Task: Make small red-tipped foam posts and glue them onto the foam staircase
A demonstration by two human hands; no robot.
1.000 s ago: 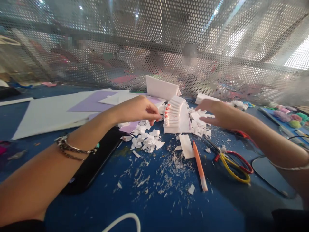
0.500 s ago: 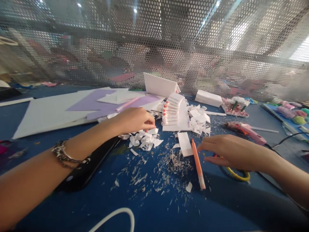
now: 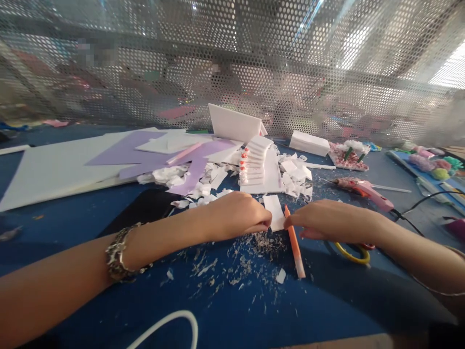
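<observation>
My left hand is closed, its fingertips pressed together at the left edge of a small white rectangular piece. What the fingers hold, if anything, is hidden. My right hand has its forefinger reaching over the upper part of a slim orange pen-like tool, near the white piece's right edge, with the thumb apart below. The tool lies on the blue table. Behind them stands a small white model with a row of steps, dotted with red along its left side.
White scraps and fine shavings litter the table. White and purple sheets lie left, over a dark flat object. A pink glue gun and yellow-handled scissors lie right. A perforated metal screen stands behind.
My left hand has moved right, from the pile of white scraps to the white piece. My right hand has shifted slightly left, onto the orange tool. The camera view has shifted a little.
</observation>
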